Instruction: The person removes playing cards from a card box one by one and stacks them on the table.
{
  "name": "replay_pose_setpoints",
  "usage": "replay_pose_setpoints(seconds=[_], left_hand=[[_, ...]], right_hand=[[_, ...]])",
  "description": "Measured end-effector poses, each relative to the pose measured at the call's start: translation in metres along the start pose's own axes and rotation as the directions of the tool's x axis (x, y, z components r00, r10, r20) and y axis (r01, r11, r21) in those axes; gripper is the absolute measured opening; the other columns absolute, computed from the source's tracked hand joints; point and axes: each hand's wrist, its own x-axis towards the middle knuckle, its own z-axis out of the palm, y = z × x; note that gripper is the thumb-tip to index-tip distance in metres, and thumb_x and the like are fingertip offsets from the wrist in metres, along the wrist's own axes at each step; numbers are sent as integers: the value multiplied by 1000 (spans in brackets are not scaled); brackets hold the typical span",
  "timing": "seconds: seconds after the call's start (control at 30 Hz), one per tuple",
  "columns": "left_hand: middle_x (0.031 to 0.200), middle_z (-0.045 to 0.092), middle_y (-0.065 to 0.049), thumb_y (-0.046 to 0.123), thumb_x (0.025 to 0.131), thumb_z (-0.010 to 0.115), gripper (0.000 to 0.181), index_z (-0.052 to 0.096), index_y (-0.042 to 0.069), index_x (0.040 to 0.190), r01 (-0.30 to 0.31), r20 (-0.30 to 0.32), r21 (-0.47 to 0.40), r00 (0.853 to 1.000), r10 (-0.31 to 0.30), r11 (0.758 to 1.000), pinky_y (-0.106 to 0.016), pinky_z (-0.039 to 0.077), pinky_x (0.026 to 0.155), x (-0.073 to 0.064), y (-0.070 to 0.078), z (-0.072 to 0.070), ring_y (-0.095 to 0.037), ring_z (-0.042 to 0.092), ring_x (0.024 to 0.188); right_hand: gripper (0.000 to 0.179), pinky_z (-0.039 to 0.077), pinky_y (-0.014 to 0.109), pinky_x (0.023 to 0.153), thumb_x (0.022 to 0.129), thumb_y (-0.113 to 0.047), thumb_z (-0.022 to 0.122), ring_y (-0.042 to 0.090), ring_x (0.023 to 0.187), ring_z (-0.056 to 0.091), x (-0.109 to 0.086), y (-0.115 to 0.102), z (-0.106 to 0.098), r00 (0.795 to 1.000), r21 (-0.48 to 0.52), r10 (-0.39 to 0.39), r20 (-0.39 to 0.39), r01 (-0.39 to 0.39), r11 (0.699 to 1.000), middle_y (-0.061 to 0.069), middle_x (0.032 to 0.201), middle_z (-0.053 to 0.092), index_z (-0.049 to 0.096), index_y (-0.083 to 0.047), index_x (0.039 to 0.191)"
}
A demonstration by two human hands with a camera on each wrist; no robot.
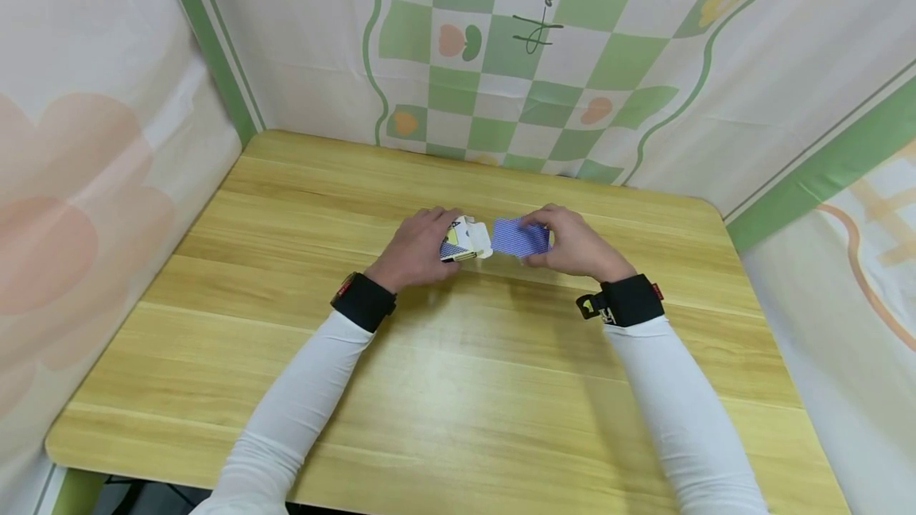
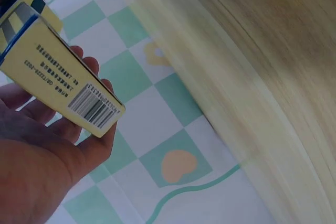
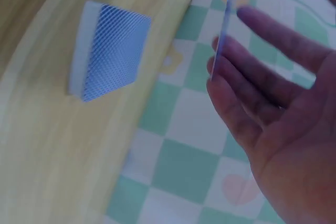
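In the head view my left hand (image 1: pixel 421 249) grips a playing-card box (image 1: pixel 458 241) with its white flap standing open toward the right. The left wrist view shows the box's cream barcode side (image 2: pixel 68 72), with fingers behind it and the thumb at the upper left. Just right of the box, my right hand (image 1: pixel 568 241) holds a blue-backed playing card (image 1: pixel 517 237) between thumb and fingers. That card appears nearly edge-on in the right wrist view. There, a thick deck of blue-patterned cards (image 3: pixel 115 51) also shows against the wooden tabletop, apart from the hand.
A light wooden table (image 1: pixel 429 388) lies under both arms, with rounded corners. Fabric with a green-and-white check (image 1: pixel 515 62) hangs behind its far edge, and printed cloth walls flank both sides. Black straps (image 1: pixel 633 300) circle both wrists.
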Motion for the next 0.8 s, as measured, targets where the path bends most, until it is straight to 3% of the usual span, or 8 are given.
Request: replay_pose_setpoints(seconds=[0.13,0.33,0.8], left_hand=[[124,49,-10,39,70,71,84,36,9,139,9,-11,23,1000,-9,1000,-41,36,86,1,-2,0,-25,46,107],[123,49,-8,39,70,69,79,39,10,137,4,-28,38,1000,-3,999,-40,36,85,2,-3,0,-24,45,107],[120,50,-7,39,70,70,78,41,10,136,-11,-30,44,999,12,999,-40,36,83,4,2,-2,-23,46,103]], right_hand=[[57,44,40,76,73,-32,75,29,100,48,0,13,6,993,3,86,-75,-86,996,13,120,48,56,-10,122],[58,43,42,76,75,-41,71,30,100,49,1,33,21,962,-3,207,-177,-211,977,15,114,49,57,-8,121],[56,39,42,78,77,-42,69,30,97,46,14,37,42,947,-87,269,-174,-287,954,20,109,53,59,-5,116]])
